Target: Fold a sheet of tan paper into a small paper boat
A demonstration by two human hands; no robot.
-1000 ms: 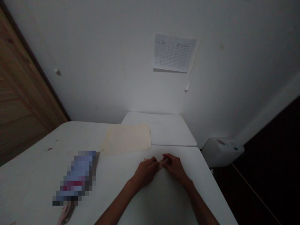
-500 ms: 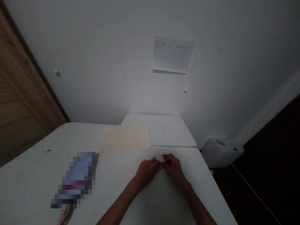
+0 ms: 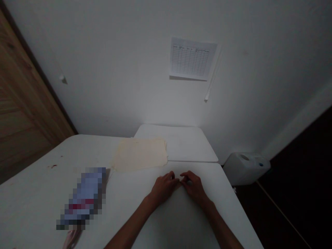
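Both my hands rest on the white table [image 3: 38, 193], fingertips meeting near its far right part. My left hand [image 3: 164, 188] has its fingers curled and pinched together. My right hand [image 3: 194, 187] is curled the same way, its fingertips touching those of the left. Whatever sits between the fingertips is too small and dim to name. A stack of cream paper sheets [image 3: 140, 153] lies just beyond my hands, apart from them.
A blurred-out flat object [image 3: 83, 197] lies on the table to the left, with a pinkish item [image 3: 70, 239] at its near end. A smaller white table [image 3: 178, 142] abuts the wall. A printed chart [image 3: 191, 59] hangs on the wall. A white bin [image 3: 246, 166] stands on the floor right. A wooden door [image 3: 20, 114] is left.
My hands have stayed in the same spot, fingertips shifting slightly; the small pale bit that showed between them a second ago is covered now.
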